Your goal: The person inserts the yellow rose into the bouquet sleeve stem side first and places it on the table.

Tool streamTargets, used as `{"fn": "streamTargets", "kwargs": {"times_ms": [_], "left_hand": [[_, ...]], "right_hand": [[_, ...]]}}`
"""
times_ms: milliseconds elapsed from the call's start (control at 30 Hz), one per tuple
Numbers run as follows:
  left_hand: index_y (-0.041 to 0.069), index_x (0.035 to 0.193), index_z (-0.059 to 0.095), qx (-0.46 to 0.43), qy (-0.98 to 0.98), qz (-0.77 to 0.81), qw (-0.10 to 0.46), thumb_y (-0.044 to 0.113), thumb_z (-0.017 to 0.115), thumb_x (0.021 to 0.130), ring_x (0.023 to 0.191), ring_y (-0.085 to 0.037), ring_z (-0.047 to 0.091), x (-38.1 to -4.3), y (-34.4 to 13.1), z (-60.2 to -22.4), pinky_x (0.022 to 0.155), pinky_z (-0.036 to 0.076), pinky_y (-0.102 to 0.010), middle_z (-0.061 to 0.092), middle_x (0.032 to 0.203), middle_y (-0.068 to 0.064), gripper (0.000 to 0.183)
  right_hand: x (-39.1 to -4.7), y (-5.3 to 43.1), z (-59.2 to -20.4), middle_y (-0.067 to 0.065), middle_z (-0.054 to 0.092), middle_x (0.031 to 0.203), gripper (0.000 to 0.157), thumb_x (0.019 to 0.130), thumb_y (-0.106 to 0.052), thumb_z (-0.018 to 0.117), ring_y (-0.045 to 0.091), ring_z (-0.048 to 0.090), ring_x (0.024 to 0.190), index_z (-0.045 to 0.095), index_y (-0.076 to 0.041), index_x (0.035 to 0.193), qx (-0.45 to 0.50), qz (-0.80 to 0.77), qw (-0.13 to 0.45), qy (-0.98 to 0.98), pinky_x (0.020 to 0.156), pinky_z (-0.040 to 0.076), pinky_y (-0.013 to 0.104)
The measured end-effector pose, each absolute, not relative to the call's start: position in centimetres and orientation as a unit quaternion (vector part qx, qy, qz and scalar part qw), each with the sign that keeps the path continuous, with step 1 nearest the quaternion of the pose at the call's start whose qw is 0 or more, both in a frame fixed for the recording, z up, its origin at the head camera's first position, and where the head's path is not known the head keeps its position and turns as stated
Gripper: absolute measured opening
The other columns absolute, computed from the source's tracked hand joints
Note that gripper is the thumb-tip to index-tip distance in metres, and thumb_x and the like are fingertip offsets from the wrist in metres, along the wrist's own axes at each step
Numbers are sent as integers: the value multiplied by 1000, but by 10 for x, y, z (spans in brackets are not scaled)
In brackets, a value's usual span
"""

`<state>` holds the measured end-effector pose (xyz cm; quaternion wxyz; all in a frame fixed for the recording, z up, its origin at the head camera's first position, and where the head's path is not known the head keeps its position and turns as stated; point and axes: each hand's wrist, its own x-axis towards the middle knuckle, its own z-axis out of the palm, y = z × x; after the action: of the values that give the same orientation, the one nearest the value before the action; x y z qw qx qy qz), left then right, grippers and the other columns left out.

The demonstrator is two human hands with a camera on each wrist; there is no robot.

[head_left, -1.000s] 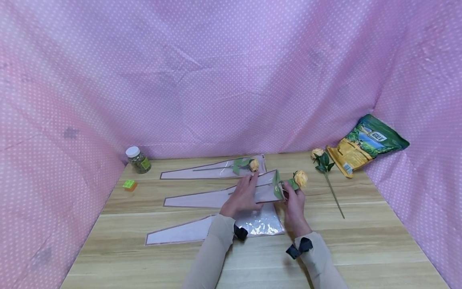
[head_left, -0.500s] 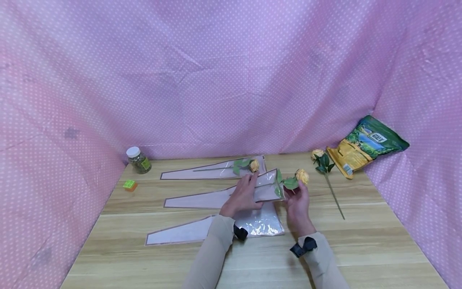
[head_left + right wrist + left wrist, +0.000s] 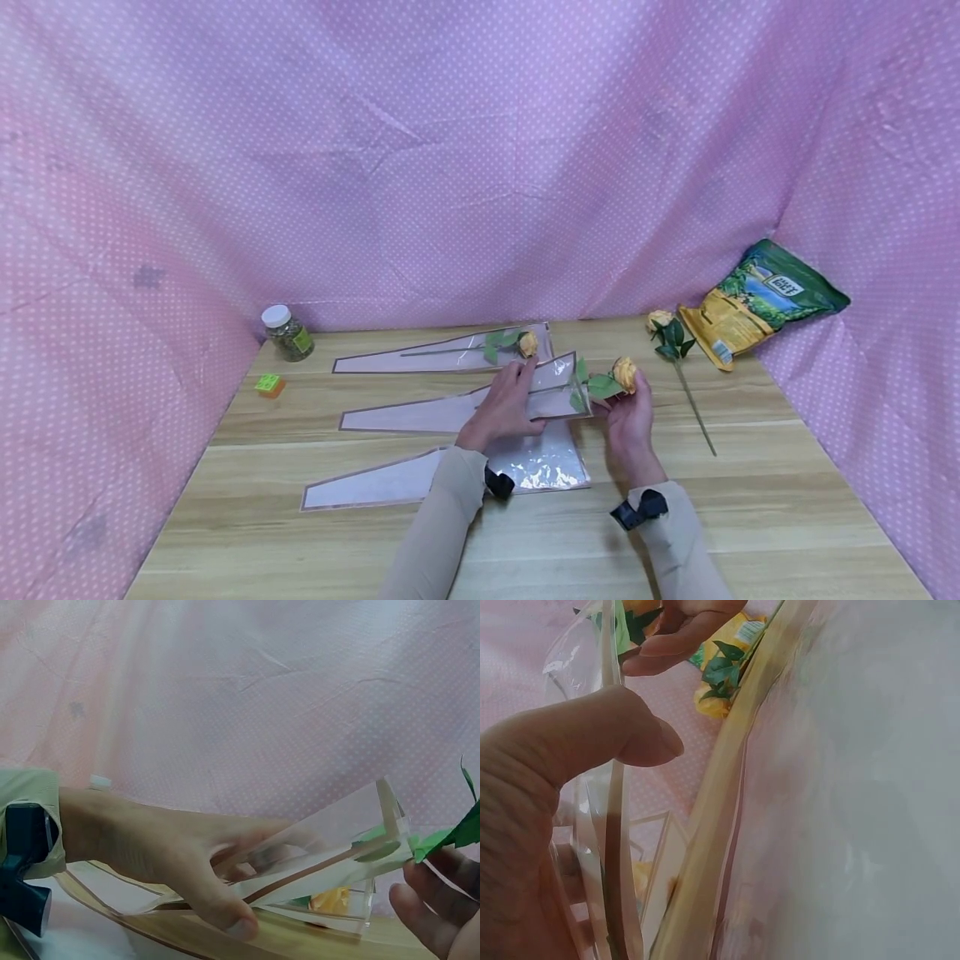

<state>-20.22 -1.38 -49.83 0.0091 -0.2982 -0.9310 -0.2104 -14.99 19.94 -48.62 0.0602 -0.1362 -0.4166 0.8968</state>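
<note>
One yellow rose (image 3: 624, 376) pokes its bloom from a clear sleeve (image 3: 553, 406), right of the bench's (image 3: 750, 533) middle. The left hand's (image 3: 506, 407) fingers grip the sleeve near its mouth; the right hand's (image 3: 630, 427) fingers curl about the rose beneath its bloom. A second sleeve (image 3: 375, 362) lies along the far edge. A loose rose (image 3: 673, 340) and a packet (image 3: 765, 300) lie by the far right corner.
</note>
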Motion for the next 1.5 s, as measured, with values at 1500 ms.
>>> {"fn": "streamTargets", "kwargs": {"times_ms": [1500], "left_hand": [[14, 157, 24, -317, -930, -185, 12, 37, 82, 71, 109, -19, 45, -201, -10, -496, 99, 41, -33, 46, 117, -5, 107]], "right_hand": [[-154, 195, -483, -19, 66, 97, 13, 102, -23, 56, -1, 62, 85, 65, -23, 112, -145, 783, 118, -594, 75, 55, 22]]}}
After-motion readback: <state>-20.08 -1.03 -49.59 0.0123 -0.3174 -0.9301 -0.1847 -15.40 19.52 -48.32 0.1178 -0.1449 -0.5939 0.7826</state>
